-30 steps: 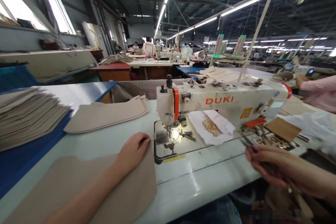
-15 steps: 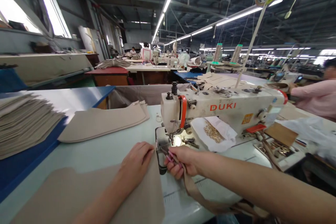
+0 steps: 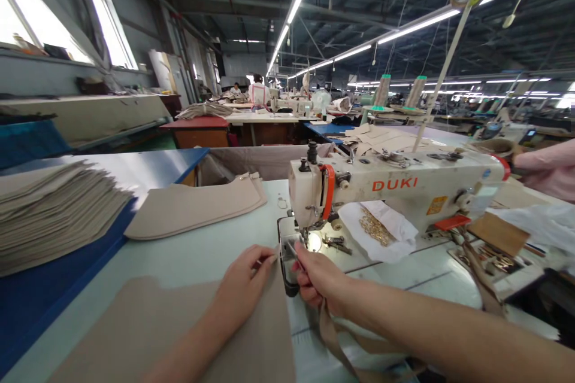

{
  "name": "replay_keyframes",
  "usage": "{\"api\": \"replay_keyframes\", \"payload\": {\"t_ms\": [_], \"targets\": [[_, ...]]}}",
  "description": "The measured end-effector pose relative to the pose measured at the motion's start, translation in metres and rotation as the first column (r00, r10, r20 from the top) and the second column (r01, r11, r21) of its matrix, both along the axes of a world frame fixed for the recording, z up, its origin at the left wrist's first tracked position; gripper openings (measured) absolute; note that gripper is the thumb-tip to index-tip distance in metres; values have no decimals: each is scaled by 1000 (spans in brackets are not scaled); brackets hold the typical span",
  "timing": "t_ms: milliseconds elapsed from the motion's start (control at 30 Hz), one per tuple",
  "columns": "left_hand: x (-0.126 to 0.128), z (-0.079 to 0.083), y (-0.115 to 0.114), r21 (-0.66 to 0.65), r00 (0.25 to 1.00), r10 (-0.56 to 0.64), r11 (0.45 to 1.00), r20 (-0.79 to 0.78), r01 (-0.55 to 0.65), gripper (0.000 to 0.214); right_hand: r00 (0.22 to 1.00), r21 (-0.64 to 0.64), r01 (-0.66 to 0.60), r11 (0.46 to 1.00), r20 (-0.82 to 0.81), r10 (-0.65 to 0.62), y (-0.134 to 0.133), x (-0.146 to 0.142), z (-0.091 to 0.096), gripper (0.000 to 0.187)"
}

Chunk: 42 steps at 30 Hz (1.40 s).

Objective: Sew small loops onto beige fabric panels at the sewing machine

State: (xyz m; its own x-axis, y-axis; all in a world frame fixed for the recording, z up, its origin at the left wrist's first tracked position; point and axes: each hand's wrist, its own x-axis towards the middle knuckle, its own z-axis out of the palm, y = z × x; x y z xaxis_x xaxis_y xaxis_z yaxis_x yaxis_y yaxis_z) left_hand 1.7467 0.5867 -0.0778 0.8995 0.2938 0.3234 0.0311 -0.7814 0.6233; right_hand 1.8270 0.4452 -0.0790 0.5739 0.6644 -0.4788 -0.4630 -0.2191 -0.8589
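Observation:
A large beige fabric panel [image 3: 179,329] lies on the pale sewing table beneath my left hand [image 3: 245,281]. My left thumb and fingers pinch the panel's upper right corner, just left of the needle area. Closed around small scissors [image 3: 291,248], my right hand [image 3: 318,280] has the blades pointing up and left, close to that corner; the handles are mostly hidden by the fingers. From under the right hand hangs a beige fabric strip [image 3: 331,335], running down toward the table's front edge. The white sewing machine [image 3: 354,185] stands just beyond both hands, its lamp lit by the needle.
Cut panels [image 3: 193,206] rest on the table behind my left hand. A thick stack of beige pieces [image 3: 58,215] lies at left. White paper with gold-coloured metal pieces [image 3: 377,228] sits under the machine arm. A tray of tools [image 3: 489,260] is at right. A co-worker's pink sleeve [image 3: 545,161] shows beyond.
My right hand has turned, hiding the pink scissor handles and raising the blades toward the panel's corner. The left hand keeps its pinch. The whole view has shifted slightly, moving the scene rightward.

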Motion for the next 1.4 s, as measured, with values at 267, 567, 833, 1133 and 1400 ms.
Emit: {"api": "replay_keyframes", "payload": {"t_ms": [267, 567, 833, 1133, 1400], "targets": [[-8, 12, -15, -208, 993, -29, 978, -112, 5, 28, 945, 137, 162, 977, 263, -193, 3, -15, -15, 15], [1, 11, -5, -605, 963, -197, 795, -184, 47, 32, 954, 180, 150, 972, 231, -190, -18, -10, -6, 13], [2, 1, -11, -412, 978, -152, 908, -145, 80, 29, 950, 118, 153, 981, 255, -179, -12, -5, -21, 17], [5, -6, -13, -404, 971, -170, 910, -165, 90, 26, 999, 131, -26, 991, -23, 29, -47, -9, 8, 39], [3, -5, -14, -430, 968, -175, 899, -178, 84, 29, 954, 21, -264, 964, -144, 264, -54, 3, 9, 46]]}}
